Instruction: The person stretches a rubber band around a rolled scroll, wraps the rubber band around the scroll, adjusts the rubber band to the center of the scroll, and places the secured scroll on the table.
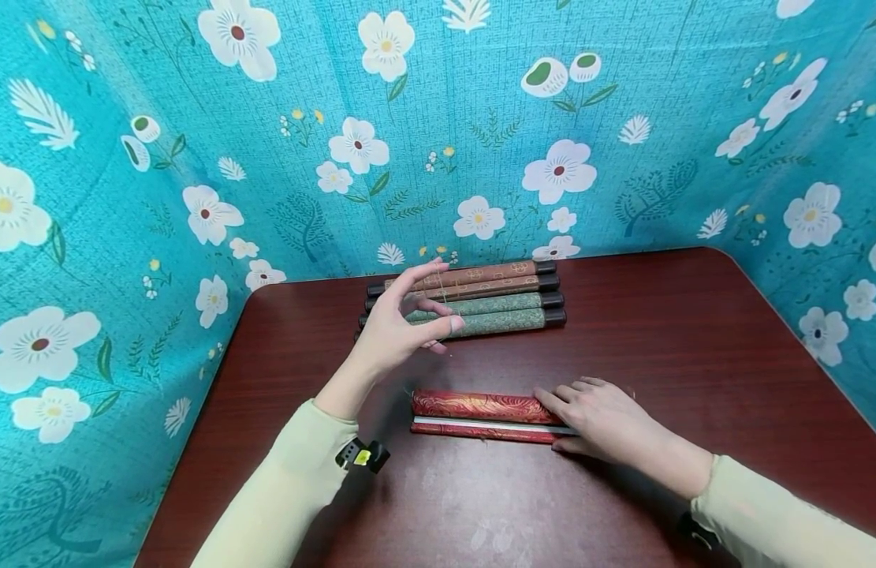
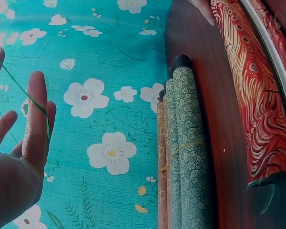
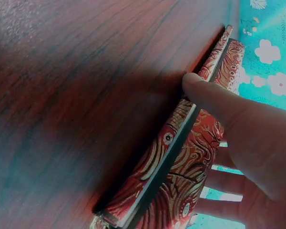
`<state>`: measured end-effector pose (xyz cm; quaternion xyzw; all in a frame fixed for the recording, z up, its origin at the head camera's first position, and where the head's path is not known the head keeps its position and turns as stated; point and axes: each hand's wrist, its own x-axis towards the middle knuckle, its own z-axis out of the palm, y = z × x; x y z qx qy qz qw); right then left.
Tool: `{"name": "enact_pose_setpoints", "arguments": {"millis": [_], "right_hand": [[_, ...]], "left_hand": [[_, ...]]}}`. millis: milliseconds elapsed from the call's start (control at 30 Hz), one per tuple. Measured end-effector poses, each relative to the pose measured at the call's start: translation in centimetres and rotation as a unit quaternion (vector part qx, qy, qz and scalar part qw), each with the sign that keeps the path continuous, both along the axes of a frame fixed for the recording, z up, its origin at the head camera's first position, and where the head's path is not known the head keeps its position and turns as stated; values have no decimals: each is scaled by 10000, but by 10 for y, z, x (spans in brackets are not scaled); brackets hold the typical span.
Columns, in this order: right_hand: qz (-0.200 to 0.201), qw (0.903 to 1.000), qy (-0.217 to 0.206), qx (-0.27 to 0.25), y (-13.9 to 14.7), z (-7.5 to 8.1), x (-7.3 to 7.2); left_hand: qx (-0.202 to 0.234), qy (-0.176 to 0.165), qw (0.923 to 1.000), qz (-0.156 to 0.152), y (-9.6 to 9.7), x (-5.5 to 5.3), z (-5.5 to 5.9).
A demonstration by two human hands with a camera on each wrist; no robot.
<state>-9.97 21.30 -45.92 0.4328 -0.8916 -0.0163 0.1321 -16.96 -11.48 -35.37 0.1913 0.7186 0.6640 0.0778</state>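
A flat red brocade case (image 1: 480, 406) with gold swirls and a pale strip along its length lies on the table. My right hand (image 1: 601, 414) grips its right end, the thumb (image 3: 198, 86) on the near edge and the fingers along the far side. Raised and spread, my left hand (image 1: 398, 323) carries a thin green elastic band (image 2: 19, 86) stretched between thumb and finger. In the head view that hand overlaps several rolled scrolls, brown ones (image 1: 480, 276) behind and green ones (image 1: 512, 320) in front, all with dark end knobs.
A thin yellowish band (image 2: 183, 151) runs round the rolled scrolls. The dark reddish wooden table (image 1: 665, 331) ends at the back against a turquoise flowered curtain (image 1: 438, 95), which also rises on both sides.
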Motion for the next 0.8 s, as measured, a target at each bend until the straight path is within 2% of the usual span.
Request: {"name": "enact_pose_setpoints", "arguments": {"millis": [167, 300, 500, 800], "right_hand": [[438, 9970, 507, -377, -4, -3, -6], [584, 9951, 570, -566, -3, -4, -10], [475, 9959, 364, -683, 7, -2, -15], [175, 9977, 337, -567, 33, 8, -22]], "left_hand": [[-83, 4, 9999, 58, -1, 0, -2], [-46, 29, 10000, 34, -2, 0, -6], [29, 33, 10000, -58, -3, 1, -11], [155, 212, 9993, -264, -9, -1, -23]]}}
